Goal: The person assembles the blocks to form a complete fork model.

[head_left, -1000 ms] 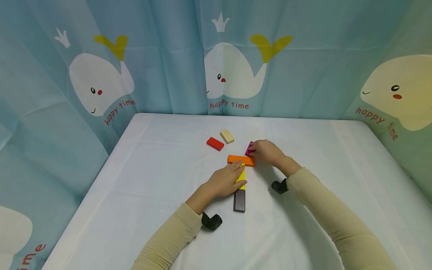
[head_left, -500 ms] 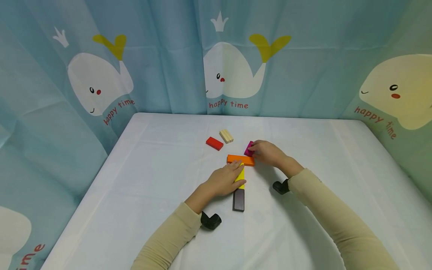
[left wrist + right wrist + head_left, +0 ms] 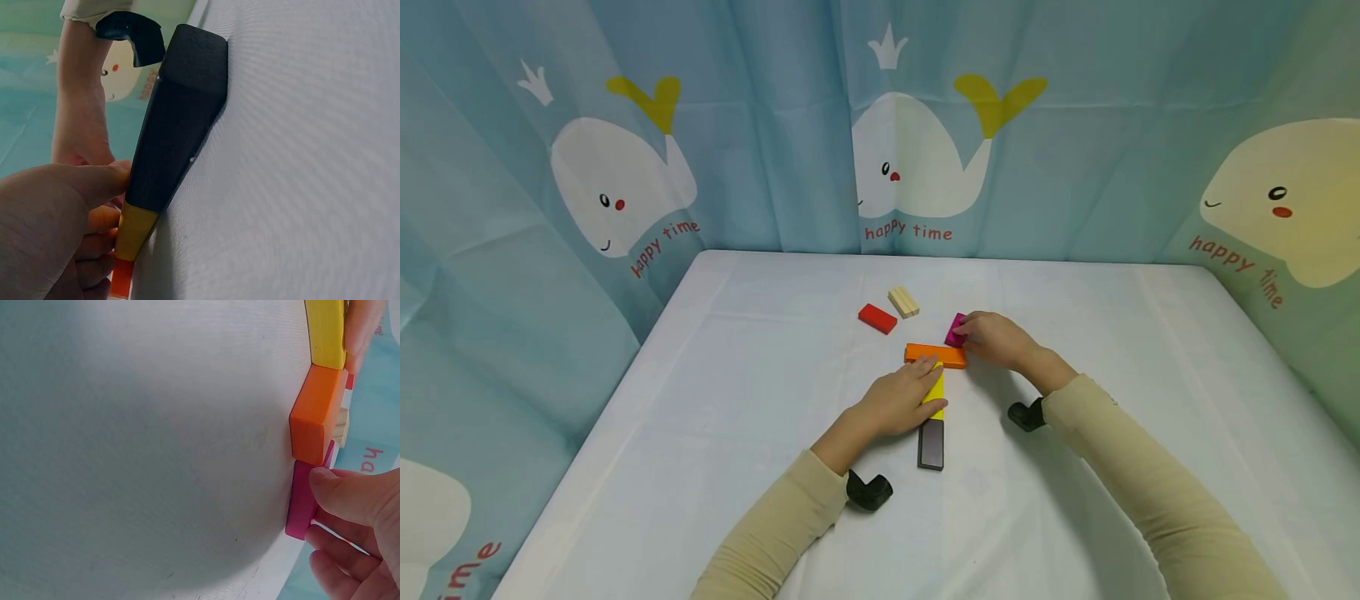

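My left hand (image 3: 895,402) lies with extended fingers over the yellow block (image 3: 937,392), its fingertips at the orange block (image 3: 946,357). The dark block (image 3: 931,445) touches the yellow one's near end; in the left wrist view the thumb is beside the dark block (image 3: 178,125). Crosswise at the far end of the yellow block lies the orange one. My right hand (image 3: 1000,340) pinches the magenta block (image 3: 954,331), slanted behind the orange block's right end. The right wrist view has the magenta block (image 3: 302,500) touching the orange block (image 3: 310,422), with the thumb on its side.
A red block (image 3: 877,318) and a pale wooden block (image 3: 904,302) with grooves lie beyond the orange block, to the left. The white-covered table (image 3: 760,333) ends at a blue curtain (image 3: 805,167) with whale prints. A black wrist mount shows at each sleeve.
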`<action>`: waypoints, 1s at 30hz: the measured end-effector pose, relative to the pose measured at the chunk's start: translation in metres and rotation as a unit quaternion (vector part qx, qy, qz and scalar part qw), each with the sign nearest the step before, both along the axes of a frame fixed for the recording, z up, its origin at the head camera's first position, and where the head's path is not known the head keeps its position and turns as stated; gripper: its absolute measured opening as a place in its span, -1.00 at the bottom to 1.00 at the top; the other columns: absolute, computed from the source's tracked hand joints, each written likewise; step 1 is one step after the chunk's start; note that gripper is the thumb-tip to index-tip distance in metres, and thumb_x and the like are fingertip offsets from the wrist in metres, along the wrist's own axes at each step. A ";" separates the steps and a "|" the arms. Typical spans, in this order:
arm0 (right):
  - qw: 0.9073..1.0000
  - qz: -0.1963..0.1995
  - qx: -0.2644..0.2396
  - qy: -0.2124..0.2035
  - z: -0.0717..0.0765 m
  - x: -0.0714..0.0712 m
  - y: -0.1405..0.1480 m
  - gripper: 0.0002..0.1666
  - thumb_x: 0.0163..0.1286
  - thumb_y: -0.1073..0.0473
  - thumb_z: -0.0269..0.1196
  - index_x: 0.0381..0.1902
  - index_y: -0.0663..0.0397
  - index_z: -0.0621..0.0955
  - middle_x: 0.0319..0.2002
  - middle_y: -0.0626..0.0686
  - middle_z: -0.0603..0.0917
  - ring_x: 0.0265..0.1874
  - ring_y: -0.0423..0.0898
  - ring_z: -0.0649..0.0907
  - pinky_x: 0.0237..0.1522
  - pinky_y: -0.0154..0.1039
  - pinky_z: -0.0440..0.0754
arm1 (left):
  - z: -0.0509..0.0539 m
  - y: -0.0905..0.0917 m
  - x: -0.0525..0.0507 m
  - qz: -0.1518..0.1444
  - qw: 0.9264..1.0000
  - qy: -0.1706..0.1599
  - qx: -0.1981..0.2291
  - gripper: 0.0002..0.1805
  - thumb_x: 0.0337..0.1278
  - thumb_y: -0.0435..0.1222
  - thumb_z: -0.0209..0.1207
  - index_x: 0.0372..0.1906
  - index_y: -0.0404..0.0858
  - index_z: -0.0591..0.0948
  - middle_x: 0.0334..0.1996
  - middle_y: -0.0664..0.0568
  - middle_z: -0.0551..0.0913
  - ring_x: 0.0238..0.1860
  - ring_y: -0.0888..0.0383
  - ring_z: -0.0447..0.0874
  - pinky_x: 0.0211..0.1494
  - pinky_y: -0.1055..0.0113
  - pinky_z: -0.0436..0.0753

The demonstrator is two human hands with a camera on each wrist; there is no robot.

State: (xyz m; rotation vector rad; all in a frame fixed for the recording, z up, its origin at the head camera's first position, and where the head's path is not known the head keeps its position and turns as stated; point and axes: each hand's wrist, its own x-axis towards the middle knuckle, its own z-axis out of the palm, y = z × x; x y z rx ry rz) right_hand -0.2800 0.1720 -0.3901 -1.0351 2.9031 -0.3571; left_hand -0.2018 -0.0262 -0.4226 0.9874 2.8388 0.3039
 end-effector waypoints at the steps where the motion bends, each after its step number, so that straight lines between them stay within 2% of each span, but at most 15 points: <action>1: 1.000 0.000 -0.001 -0.001 0.000 0.000 0.000 -0.69 0.11 0.42 0.30 -0.13 0.40 0.63 -0.16 0.29 0.61 -0.14 0.17 0.57 -0.04 0.00 0.53 | 0.000 0.000 0.000 0.000 1.000 -0.001 0.000 -0.35 0.34 0.06 -0.17 0.37 -0.26 0.21 0.38 -0.03 0.13 0.37 0.15 0.03 0.34 0.31 0.11; 7: 1.000 -0.011 0.003 -0.020 -0.001 -0.001 0.001 -0.66 0.14 0.40 0.28 -0.08 0.40 0.61 -0.10 0.29 0.60 -0.08 0.18 0.56 0.01 0.02 0.49 | 0.000 0.000 0.000 0.002 1.000 0.000 -0.001 -0.35 0.34 0.07 -0.17 0.37 -0.25 0.22 0.37 -0.03 0.13 0.37 0.15 0.04 0.33 0.29 0.13; 30: 1.000 -0.005 0.010 -0.013 -0.004 -0.002 0.005 -0.65 0.13 0.40 0.29 -0.07 0.38 0.61 -0.07 0.30 0.59 -0.02 0.19 0.54 0.04 0.03 0.46 | 0.001 0.001 0.001 0.008 1.000 -0.005 -0.005 -0.34 0.33 0.07 -0.16 0.38 -0.23 0.21 0.38 -0.02 0.13 0.37 0.15 0.02 0.33 0.29 0.12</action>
